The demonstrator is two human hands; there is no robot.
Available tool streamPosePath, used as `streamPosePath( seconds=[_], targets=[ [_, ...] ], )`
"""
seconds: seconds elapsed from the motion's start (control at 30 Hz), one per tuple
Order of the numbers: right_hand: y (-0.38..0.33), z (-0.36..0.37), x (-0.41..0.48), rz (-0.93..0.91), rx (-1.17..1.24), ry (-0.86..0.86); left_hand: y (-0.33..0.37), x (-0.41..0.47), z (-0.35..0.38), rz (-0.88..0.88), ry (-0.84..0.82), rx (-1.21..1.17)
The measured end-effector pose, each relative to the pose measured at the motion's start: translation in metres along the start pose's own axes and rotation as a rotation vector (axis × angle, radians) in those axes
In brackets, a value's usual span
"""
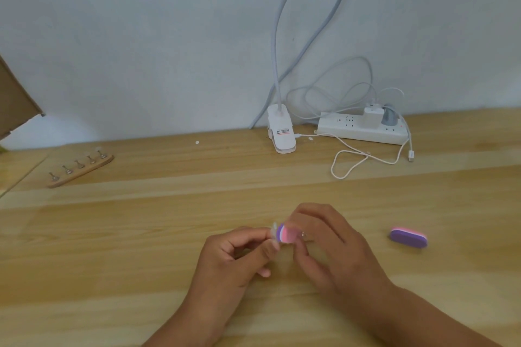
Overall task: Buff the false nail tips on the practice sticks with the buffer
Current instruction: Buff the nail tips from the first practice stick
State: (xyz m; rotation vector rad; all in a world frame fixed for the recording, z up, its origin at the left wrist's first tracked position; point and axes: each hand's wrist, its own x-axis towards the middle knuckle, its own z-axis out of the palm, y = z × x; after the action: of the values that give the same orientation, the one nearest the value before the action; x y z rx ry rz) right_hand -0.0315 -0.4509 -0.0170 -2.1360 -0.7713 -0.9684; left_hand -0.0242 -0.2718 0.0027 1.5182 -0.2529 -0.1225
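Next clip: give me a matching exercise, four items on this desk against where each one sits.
Things: 1 working buffer; 2 spare buffer; 3 wooden stick holder; 4 power strip.
Places: A far left of the table; B between left hand and right hand; C by the wall, right of the lamp clamp; D flat on the table, right of both hands.
Pairs: 1-B, 2-D, 3-A, 4-C.

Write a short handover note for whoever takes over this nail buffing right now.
Left hand: pinches a tipped practice stick, mostly hidden in its fingers.
Right hand: grips the purple-pink buffer against that tip.
Holder, far left: five more sticks standing in it. Spare buffer lies on the table, right.
Done: cannot tell, too blurred.
Left: finish this tip, then probably the holder's five.
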Motion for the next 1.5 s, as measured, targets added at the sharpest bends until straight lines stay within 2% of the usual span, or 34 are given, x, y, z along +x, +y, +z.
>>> streamPosePath(
  seconds=[0.1,0.27,0.4,0.57,0.73,0.93,1.07,1.23,1.4,1.5],
  targets=[
    [-0.0016,0.0014,-0.0022,-0.099,0.018,-0.045,0.0002,-0.0001,-0.0002,0.003,0.003,0.007],
    [0.0005,0.0,0.0014,0.009,-0.022,0.019,-0.0025,0.0002,-0.0007,-0.006,0.01,0.007],
    [-0.0019,0.001,-0.0018,-0.124,-0.009,-0.028,-0.0016,0.0,-0.0018,0.002,-0.018,0.024],
    [0.0008,0.0,0.0008,0.009,-0.061,0.009,-0.0038,0.0011,-0.0011,0.006,0.01,0.015],
    [-0.002,0.0005,-0.0009,-0.079,-0.002,-0.026,-0.0031,0.0009,-0.0002,0.013,-0.004,0.013],
    [-0.0002,-0.0002,0.0015,0.011,-0.066,0.012,-0.0053,0.0016,-0.0009,0.009,0.012,0.011],
    [-0.0029,0.0004,-0.0002,-0.093,-0.033,-0.023,-0.0043,0.0021,-0.0004,0.014,-0.006,0.015],
    [0.0001,0.0001,0.0022,0.019,-0.101,0.024,-0.0051,0.0016,-0.0006,0.015,0.012,0.018],
    [-0.0019,0.0011,0.0001,-0.096,-0.046,-0.022,-0.0042,0.004,-0.001,0.01,-0.018,0.017],
    [-0.0006,-0.0002,0.0011,-0.02,-0.125,-0.013,-0.004,0.0021,-0.0007,0.013,-0.008,0.035]
  ],
)
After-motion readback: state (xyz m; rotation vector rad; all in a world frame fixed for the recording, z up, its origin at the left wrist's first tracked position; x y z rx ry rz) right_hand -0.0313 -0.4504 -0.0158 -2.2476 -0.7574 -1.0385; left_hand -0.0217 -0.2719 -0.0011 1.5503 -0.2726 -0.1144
